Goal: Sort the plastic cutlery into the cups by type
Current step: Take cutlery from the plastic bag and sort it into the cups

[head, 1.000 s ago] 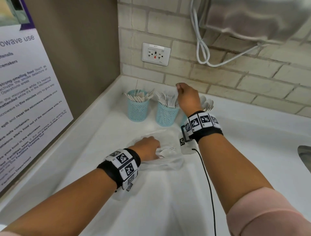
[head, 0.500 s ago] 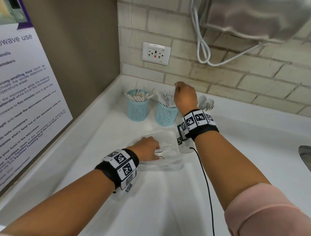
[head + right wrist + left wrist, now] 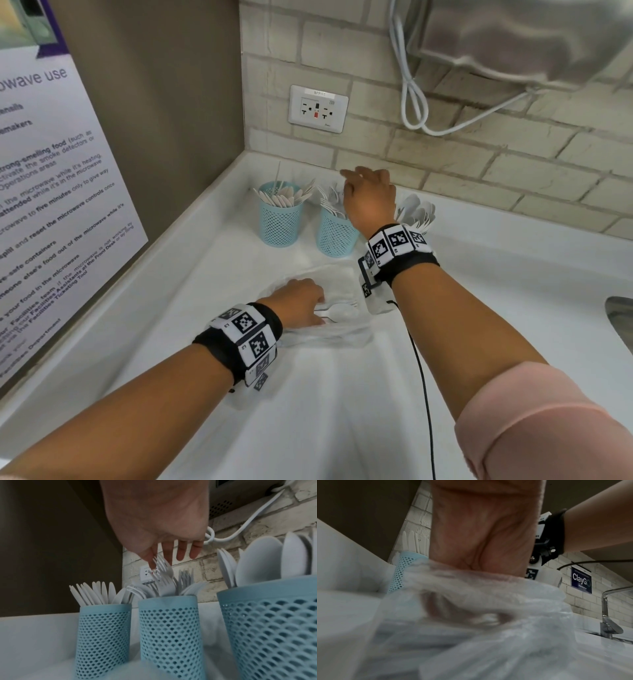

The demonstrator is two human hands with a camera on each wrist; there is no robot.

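Three pale blue cups point(image 3: 104, 635) with a mesh of small holes stand mid-frame, holding white plastic knives point(image 3: 96, 595), forks point(image 3: 164, 586) and spoons point(image 3: 254, 568). The surface point(image 3: 342, 411) is white. A clear, cloudy plastic bag point(image 3: 488, 635) lies at centre. Black wristbands point(image 3: 239, 339) carry white tiles with black square codes. The sleeve point(image 3: 548, 428) at lower right is pink. Cream bricks point(image 3: 479, 164) fill the upper right, with a white outlet point(image 3: 318, 109) bearing a red button. The poster point(image 3: 51, 188) at left is white with purple trim.

Office pantry, microwave-use notice point(image 3: 51, 192), tiled wall point(image 3: 513, 164), faucet point(image 3: 607, 609)
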